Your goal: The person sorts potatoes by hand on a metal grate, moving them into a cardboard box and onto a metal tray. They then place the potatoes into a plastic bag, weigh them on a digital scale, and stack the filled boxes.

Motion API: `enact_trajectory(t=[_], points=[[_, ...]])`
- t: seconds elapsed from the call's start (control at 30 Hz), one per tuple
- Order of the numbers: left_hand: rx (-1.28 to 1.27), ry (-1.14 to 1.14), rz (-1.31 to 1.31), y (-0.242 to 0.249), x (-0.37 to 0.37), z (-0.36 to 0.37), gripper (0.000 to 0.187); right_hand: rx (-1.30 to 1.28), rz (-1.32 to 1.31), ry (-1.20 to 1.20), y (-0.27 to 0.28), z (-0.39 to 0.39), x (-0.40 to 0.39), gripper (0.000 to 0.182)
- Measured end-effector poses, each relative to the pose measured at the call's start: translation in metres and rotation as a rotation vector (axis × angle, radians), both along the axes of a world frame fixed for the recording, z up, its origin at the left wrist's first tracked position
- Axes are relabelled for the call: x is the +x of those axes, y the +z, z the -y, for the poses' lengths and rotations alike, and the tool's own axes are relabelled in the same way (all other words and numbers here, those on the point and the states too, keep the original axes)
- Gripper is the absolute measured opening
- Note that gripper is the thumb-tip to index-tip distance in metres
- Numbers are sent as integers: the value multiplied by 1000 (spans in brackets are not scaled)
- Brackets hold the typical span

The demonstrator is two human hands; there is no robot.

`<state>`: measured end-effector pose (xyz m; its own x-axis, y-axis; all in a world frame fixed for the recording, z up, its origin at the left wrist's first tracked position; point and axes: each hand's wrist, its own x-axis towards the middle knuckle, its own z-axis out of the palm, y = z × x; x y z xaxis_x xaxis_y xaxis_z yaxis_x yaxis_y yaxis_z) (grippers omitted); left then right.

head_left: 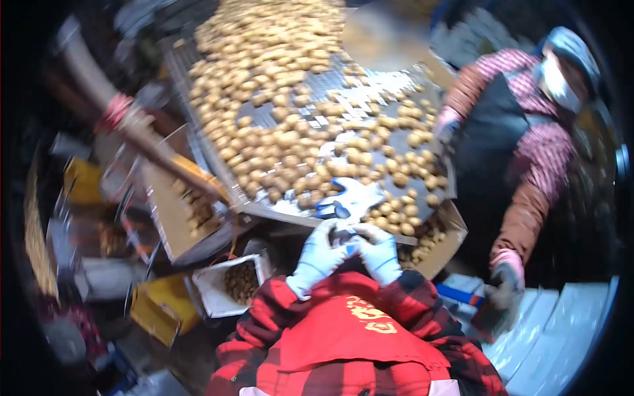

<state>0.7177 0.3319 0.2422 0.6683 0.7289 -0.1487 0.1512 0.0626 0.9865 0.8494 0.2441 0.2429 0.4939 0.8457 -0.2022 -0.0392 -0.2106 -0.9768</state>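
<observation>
Both of my hands wear pale blue-white gloves and meet in front of my red apron, at the front edge of the sorting table [284, 216]. My left hand [318, 256] and my right hand [378, 252] have their fingers closed together around a small dark item that I cannot make out. Just beyond them, a white and blue glove [354, 197] lies on the table's front edge. Round, potato-like produce [284, 142] covers much of the table behind it.
A co-worker [508, 125] with mask and apron stands at the right side. Cardboard boxes of produce stand below the table at the left [170, 214] and right [450, 247]. A white bin [210, 290] and yellow crate [155, 310] are at the lower left. A wooden post crosses the upper left.
</observation>
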Motion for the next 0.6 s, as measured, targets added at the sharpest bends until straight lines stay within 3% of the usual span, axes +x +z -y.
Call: enact_trajectory(t=[0.03,0.07,0.1,0.2,0.23,0.33,0.37,0.4,0.47,0.5,0.6], points=[[-166,42,69,-5,10,5,36,11,-9,-34,-3,8,2,21],[-173,46,-17,-9,15,0,31,27,-2,-72,-3,13,7,22],[-154,73,-4,-27,17,-1,22,-18,170,-86,-2,19,13,23],[218,67,-74,-30,24,-2,28,-100,503,-122,-13,37,31,24],[243,-17,-228,-27,27,1,33,-202,471,-124,-12,40,31,23],[85,-138,-16,-8,45,18,30,-304,417,-69,-12,48,36,26],[158,-183,-57,-6,49,19,25,-364,391,-33,-7,52,41,29],[182,-193,-53,-2,55,19,22,-358,382,-42,-7,55,40,29],[166,-198,-131,-11,64,22,19,-109,785,-205,-3,60,42,31],[174,-204,-133,-12,68,24,19,-51,784,-175,4,64,44,40],[-318,-226,-4,-1,82,35,15,124,732,-105,26,67,41,42]])
